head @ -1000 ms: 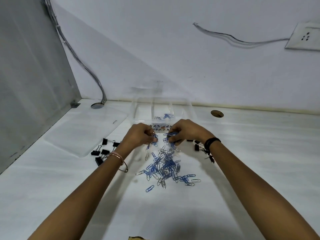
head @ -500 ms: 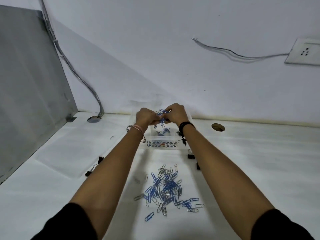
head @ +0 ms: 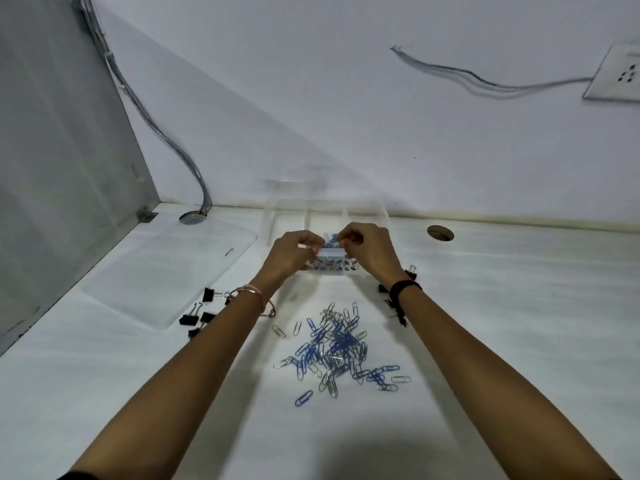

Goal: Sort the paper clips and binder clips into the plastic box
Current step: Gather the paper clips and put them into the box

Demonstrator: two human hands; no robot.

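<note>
- Both arms reach forward over the white desk (head: 502,306), hands meeting above the near edge of the clear plastic box (head: 363,216), which stands at the back against the wall.
- Left hand (head: 294,252): fingers curled in, tips pinched together. Right hand (head: 367,247): same pose, knuckles up, fingertips facing the left hand's.
- A few blue paper clips in the box (head: 330,237) show in the gap between the hands; whether either hand pinches them, I cannot tell.
- Loose paper clips (head: 339,351): one pile, blue and silver mixed, on the desk between the forearms; too tangled to count, several dozen.
- Black binder clips, left group (head: 199,313): about five, beside the left wrist.
- Binder clips, right group (head: 410,271): at least two, partly hidden by the right wrist.
- Clear lid (head: 166,271): one, flat, left of the box.
</note>
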